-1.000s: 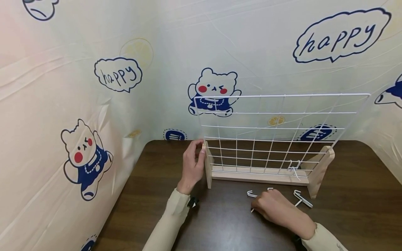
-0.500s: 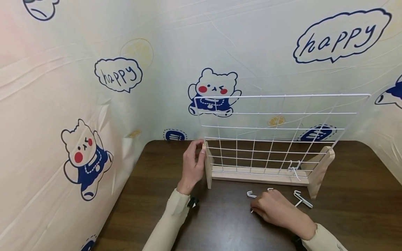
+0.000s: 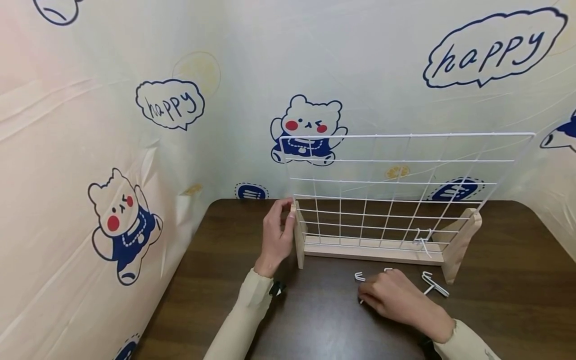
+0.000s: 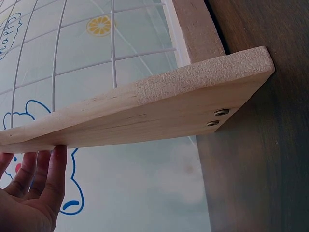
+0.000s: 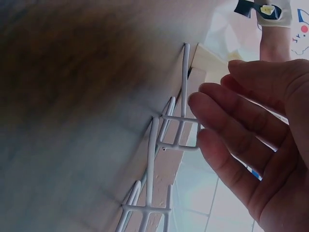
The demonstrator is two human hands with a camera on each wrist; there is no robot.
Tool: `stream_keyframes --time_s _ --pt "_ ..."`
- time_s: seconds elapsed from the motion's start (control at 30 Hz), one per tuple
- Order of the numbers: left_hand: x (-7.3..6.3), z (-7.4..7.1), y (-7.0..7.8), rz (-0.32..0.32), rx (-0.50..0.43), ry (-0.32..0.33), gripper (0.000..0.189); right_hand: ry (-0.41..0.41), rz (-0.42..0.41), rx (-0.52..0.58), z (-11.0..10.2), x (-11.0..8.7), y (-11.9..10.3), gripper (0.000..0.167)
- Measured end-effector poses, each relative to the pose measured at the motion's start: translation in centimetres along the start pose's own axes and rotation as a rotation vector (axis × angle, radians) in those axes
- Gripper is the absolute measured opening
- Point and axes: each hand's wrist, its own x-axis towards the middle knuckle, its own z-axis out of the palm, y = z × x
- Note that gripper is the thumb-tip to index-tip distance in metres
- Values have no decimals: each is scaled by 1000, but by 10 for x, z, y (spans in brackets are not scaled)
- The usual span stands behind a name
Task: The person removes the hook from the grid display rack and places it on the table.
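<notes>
My left hand [image 3: 275, 240] is at the left wooden side panel [image 3: 298, 240] of a white wire grid rack [image 3: 360, 217]. In the left wrist view its fingertips touch the panel's outer face [image 4: 145, 116], fingers nearly straight. On the table in front of the rack, my right hand [image 3: 398, 300] hovers low over a white double-prong wire hook [image 3: 360, 276], hiding much of it. The right wrist view shows relaxed fingers [image 5: 227, 125] beside this hook [image 5: 181, 128], not curled round it. A second white hook [image 3: 435, 285] lies to the right.
Another white hook [image 3: 422, 241] hangs on the grid's lower right. The rack's wooden base bar [image 3: 373, 252] joins the left panel to the right panel [image 3: 463, 245]. Behind the dark wood table [image 3: 315, 320] hangs a printed cloth [image 3: 234, 120].
The head view has shifted very slightly. Both hands stay in practically the same places, and the hooks and rack have not visibly moved.
</notes>
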Motion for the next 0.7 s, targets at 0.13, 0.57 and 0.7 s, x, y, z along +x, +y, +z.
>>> stream_keyframes --time_s 0.13,0.57,0.7 --pt "2 0 1 3 -4 -2 28 38 -3 -24 -2 1 4 30" --pt "2 -1 1 -7 -3 -6 29 105 3 -40 -12 -2 12 26" --pt "1 0 1 -3 -3 -2 29 122 13 -54 -18 -6 15 20"
